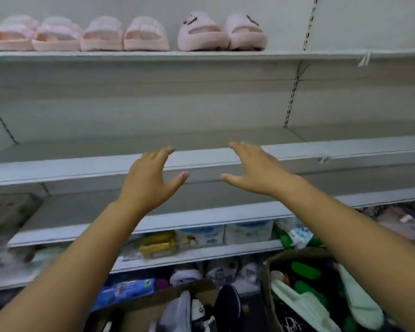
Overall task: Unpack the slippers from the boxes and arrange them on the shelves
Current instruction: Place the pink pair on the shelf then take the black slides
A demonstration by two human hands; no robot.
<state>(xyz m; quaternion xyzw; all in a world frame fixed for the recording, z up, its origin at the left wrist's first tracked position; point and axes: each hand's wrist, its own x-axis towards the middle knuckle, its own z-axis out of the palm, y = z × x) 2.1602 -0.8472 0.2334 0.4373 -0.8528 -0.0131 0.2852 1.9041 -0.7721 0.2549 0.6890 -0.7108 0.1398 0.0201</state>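
- The left hand (151, 180) and the right hand (256, 168) are being held out before the grey metal middle shelf (82, 168), fingers spread and released, nothing being grasped.
- Pale pink foam slippers (127, 34) are being displayed in a row on the top shelf (297, 55).
- Mint-green slippers (304, 305) are being kept in a brown cardboard box (266, 281) below.

Two white soft packs with blue print (199, 234) sit side by side low in view. A stack of yellow plastic-wrapped packets (157, 244) lies just left of them, and blurred green plastic containers (284, 238) stand to their right. Lower down lies a flat blue printed packet (127, 289). A slotted metal upright strip (291, 101) runs up the back.
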